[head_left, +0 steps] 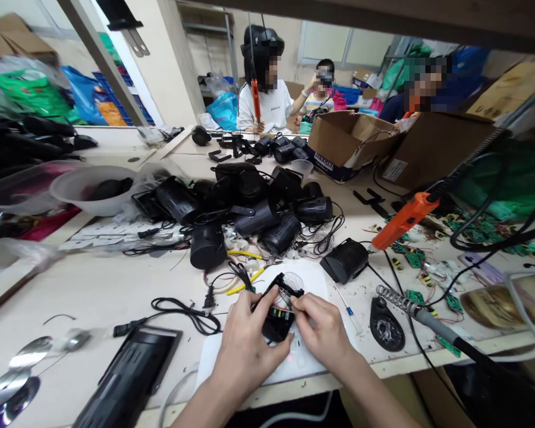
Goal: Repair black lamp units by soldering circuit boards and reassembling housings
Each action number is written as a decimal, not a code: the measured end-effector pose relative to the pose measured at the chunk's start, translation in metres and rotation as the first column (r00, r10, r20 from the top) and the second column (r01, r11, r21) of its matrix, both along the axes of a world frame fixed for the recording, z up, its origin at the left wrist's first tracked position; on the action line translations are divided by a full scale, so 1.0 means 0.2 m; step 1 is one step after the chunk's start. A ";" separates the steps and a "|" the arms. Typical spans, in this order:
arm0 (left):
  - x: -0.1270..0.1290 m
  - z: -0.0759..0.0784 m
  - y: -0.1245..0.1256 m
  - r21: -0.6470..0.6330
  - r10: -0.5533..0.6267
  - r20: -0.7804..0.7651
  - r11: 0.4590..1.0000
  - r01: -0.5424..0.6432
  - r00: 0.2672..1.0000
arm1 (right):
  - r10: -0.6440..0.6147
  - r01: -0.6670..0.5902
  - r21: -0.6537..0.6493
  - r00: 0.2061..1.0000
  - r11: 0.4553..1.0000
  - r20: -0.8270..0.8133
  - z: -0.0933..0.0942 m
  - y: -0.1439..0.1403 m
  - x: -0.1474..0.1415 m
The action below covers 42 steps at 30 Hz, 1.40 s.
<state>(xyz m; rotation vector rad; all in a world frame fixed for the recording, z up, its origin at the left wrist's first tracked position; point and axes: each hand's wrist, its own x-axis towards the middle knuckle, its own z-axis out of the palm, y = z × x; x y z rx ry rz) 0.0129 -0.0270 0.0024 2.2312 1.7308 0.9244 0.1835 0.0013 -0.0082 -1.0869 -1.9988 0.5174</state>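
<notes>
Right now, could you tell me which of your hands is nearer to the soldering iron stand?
Right. The right hand is just left of the soldering iron stand; the left hand lies farther left, beyond the black part both hold.

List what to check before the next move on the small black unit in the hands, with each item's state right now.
1. Left hand grips the black unit: ok.
2. Right hand fingertips sit at the unit's open top: ok.
3. Unit is over the white mat: ok.
4. Wiring inside the unit seated: cannot tell, too small.
5. Soldering iron lies apart from both hands: ok.
6. Small screwdriver lies close to the right hand: ok.
</notes>
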 end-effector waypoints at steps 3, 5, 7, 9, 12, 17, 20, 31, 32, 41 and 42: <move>-0.01 0.01 0.00 -0.039 -0.003 -0.009 0.999 0.002 1.000 | 0.001 -0.001 0.029 1.000 1.000 0.004 0.00 0.00 0.00; -0.01 0.02 0.00 -0.067 -0.002 -0.009 0.998 0.002 1.000 | 0.008 -0.008 0.054 1.000 0.998 0.002 -0.01 0.00 -0.01; -0.01 0.02 0.01 -0.085 -0.003 -0.003 0.996 0.003 1.000 | 0.012 -0.012 0.068 1.000 0.998 -0.003 -0.01 0.00 -0.01; -0.01 0.03 0.03 -0.095 -0.008 0.010 0.995 0.009 1.000 | 0.005 -0.005 0.069 1.000 0.998 -0.011 -0.01 0.02 -0.01; 0.02 0.03 0.08 -0.100 -0.034 0.034 0.994 0.038 0.999 | -0.029 0.029 0.106 1.000 0.994 -0.002 -0.01 0.06 0.01; 0.09 -0.01 0.15 -0.216 -0.041 0.054 0.975 0.052 0.998 | -0.069 0.043 0.175 0.988 0.984 0.141 -0.03 0.12 0.08; 0.09 -0.03 0.15 -0.262 -0.074 0.073 0.961 0.090 0.995 | -0.054 0.027 0.151 0.982 0.988 0.179 -0.03 0.12 0.11; 0.04 -0.03 0.15 -0.273 -0.143 0.096 0.948 0.164 0.985 | -0.069 0.020 0.192 0.966 0.981 0.250 -0.03 0.14 0.09; 0.04 -0.03 0.16 -0.272 -0.145 0.100 0.948 0.167 0.984 | -0.068 0.019 0.192 0.965 0.981 0.254 -0.03 0.14 0.09; 0.03 0.00 0.14 -0.276 -0.155 0.086 0.945 0.173 0.984 | -0.066 0.023 0.147 0.952 0.989 0.298 0.02 0.12 0.10; 0.02 0.01 0.13 -0.255 -0.168 0.088 0.949 0.185 0.982 | -0.060 0.023 0.129 0.955 0.991 0.290 0.05 0.10 0.10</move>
